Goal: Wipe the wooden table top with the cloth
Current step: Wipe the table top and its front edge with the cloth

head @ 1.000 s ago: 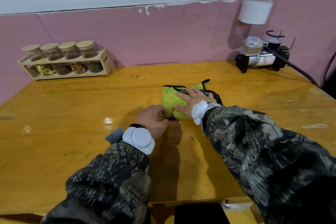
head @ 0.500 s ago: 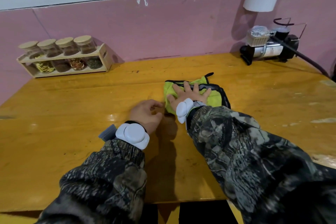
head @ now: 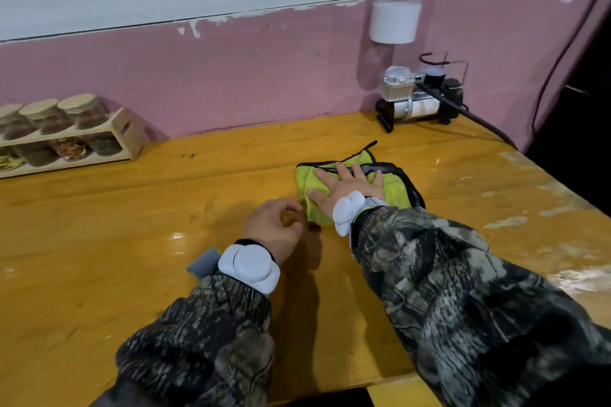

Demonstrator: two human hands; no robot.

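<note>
A folded yellow-green cloth [head: 395,192] with black trim lies on the glossy wooden table top [head: 99,241], right of centre. My right hand [head: 344,183] lies flat on the cloth, palm down, fingers spread and pressing it onto the wood. My left hand [head: 276,226] rests on the table just left of the cloth's near corner, fingers loosely curled, holding nothing. Both arms wear camouflage sleeves with white wrist devices.
A wooden spice rack [head: 66,139] with several jars stands at the back left against the pink wall. A small air compressor [head: 418,99] with a black hose sits at the back right. Pale wet-looking patches [head: 542,215] mark the table's right side.
My right hand has flattened on the cloth and slid it slightly right and away. My left hand has let go of the cloth's corner and stays beside it. The view has turned right.
</note>
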